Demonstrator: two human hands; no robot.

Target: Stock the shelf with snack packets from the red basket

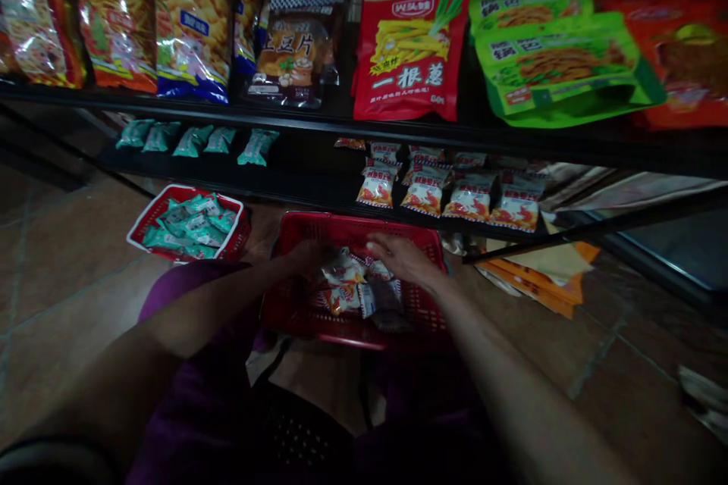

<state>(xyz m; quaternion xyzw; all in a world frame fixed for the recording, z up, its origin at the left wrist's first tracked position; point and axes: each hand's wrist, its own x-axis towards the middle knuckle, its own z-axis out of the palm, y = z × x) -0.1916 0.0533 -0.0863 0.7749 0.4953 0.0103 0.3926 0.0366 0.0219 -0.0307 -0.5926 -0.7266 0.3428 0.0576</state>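
A red plastic basket (pixel 296 303) rests on my lap and holds several small orange and white snack packets (pixel 346 284). My left hand (pixel 307 256) reaches into the basket from the left, fingers curled among the packets; what it grips is hidden. My right hand (pixel 401 258) lies over the packets from the right, fingers spread and pointing left. Just beyond the basket, a row of the same orange and white packets (pixel 449 193) stands on the low black shelf (pixel 318 189).
A second red basket (pixel 190 223) with teal packets sits on the floor at left; teal packets (pixel 196 140) line the low shelf. Large snack bags (pixel 409 45) fill the upper shelf. Orange cardboard (pixel 546 280) lies at right on the tiled floor.
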